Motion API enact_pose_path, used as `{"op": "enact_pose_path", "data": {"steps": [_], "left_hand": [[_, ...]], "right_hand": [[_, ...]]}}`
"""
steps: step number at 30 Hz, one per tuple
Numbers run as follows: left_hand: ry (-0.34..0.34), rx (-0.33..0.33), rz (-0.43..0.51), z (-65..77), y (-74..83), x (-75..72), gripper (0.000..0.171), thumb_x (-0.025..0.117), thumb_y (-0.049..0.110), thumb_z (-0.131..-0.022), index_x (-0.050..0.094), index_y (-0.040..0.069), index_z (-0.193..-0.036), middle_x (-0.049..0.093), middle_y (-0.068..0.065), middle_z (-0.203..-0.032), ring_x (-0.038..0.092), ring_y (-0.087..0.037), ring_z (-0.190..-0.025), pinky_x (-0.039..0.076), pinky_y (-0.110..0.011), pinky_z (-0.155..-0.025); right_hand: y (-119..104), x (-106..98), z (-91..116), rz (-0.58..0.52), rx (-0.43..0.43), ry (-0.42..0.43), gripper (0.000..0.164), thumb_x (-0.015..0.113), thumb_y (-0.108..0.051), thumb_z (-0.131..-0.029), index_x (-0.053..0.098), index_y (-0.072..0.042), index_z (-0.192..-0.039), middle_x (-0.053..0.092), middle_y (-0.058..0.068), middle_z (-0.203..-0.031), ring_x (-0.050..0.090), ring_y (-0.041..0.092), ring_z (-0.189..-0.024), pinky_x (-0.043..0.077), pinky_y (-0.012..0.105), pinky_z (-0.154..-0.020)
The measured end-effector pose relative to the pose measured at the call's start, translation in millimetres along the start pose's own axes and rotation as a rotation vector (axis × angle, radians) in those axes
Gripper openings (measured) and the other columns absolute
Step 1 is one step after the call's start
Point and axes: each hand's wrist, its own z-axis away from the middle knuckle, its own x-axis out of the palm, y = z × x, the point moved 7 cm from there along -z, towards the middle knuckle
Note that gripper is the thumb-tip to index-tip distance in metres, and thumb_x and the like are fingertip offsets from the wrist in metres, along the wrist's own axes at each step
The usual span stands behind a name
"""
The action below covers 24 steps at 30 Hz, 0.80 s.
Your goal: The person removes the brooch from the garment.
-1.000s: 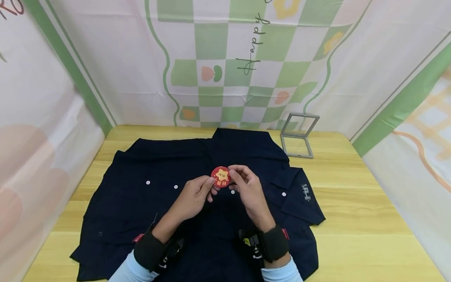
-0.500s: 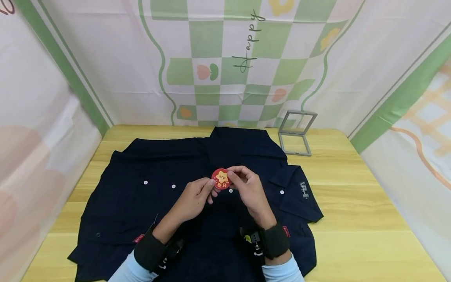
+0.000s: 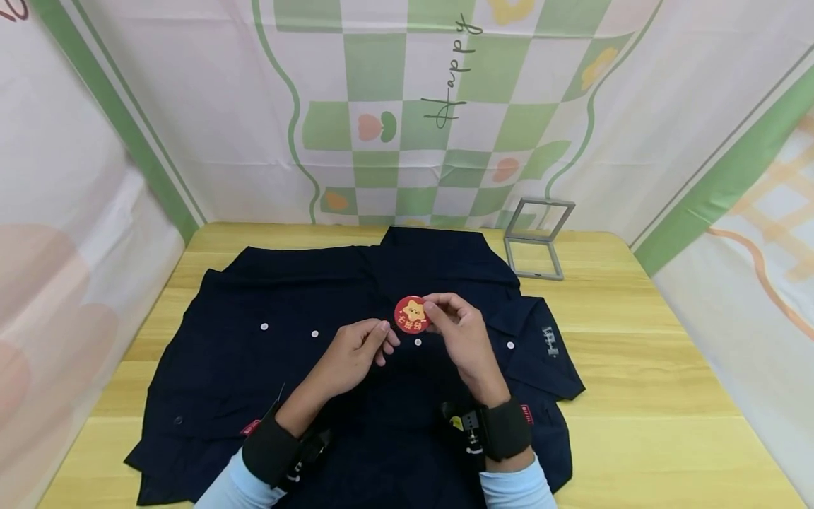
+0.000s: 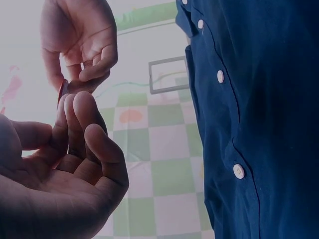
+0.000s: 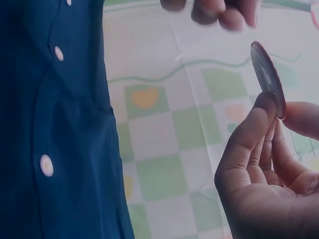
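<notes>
A round red badge [image 3: 410, 314] with a smiling yellow star faces up in the head view. My right hand [image 3: 461, 336] pinches its right edge between thumb and fingers. Its dull grey back and thin rim show in the right wrist view, where the badge [image 5: 268, 79] stands nearly edge-on. Just left of it, apart from the badge, is my left hand [image 3: 356, 353]; its thumb lies against the curled index finger and nothing shows between them. Below both hands a dark navy shirt [image 3: 292, 290] with white buttons is spread out.
The shirt lies on a light wooden table [image 3: 655, 396]. A grey hinged square frame [image 3: 534, 240] stands propped at the back right. Patterned cloth [image 3: 375, 63] hangs behind the table and along both sides.
Both hands held the badge before. My left hand has let go of its edge, and my right hand has moved it slightly right and up. The left hand stays nearly still.
</notes>
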Motion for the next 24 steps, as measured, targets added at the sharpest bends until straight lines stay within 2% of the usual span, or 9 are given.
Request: {"op": "enact_pose_path", "data": {"steps": [7, 14, 20, 24], "left_hand": [[-0.053, -0.02, 0.013, 0.2, -0.9, 5.3, 0.034, 0.046, 0.026, -0.105, 0.067, 0.001, -0.095, 0.066, -0.011, -0.087, 0.062, -0.013, -0.072, 0.057, -0.036, -0.07], [-0.059, -0.017, 0.015, -0.8, -0.1, 6.8, 0.033, 0.046, 0.028, -0.105, 0.067, 0.003, -0.095, 0.066, -0.012, -0.089, 0.064, -0.023, -0.075, 0.057, -0.036, -0.07], [-0.044, -0.011, -0.012, -3.1, -1.0, 6.5, 0.034, 0.046, 0.028, -0.105, 0.066, 0.001, -0.096, 0.066, -0.009, -0.088, 0.064, -0.018, -0.073, 0.057, -0.038, -0.071], [-0.048, 0.008, -0.002, -7.0, -0.4, 13.1, 0.033, 0.047, 0.027, -0.105, 0.067, 0.001, -0.096, 0.066, -0.011, -0.089, 0.065, -0.023, -0.075, 0.057, -0.033, -0.07]], "right_hand": [[7, -17, -7, -0.054, 0.027, 0.051, 0.026, 0.058, -0.013, -0.099, 0.059, 0.004, -0.118, 0.059, -0.001, -0.098, 0.06, 0.009, -0.085, 0.054, 0.021, -0.079], [15, -25, -11, -0.081, 0.059, 0.078, 0.025, 0.057, -0.013, -0.099, 0.059, 0.003, -0.118, 0.06, -0.001, -0.099, 0.06, 0.01, -0.087, 0.054, 0.021, -0.078], [14, -32, -16, -0.057, 0.069, 0.091, 0.025, 0.057, -0.013, -0.1, 0.059, 0.002, -0.119, 0.06, -0.001, -0.1, 0.06, 0.008, -0.087, 0.054, 0.02, -0.077], [9, -42, -22, -0.021, 0.052, 0.093, 0.026, 0.058, -0.016, -0.1, 0.059, 0.001, -0.12, 0.06, -0.001, -0.101, 0.061, 0.008, -0.088, 0.054, 0.022, -0.081]]}}
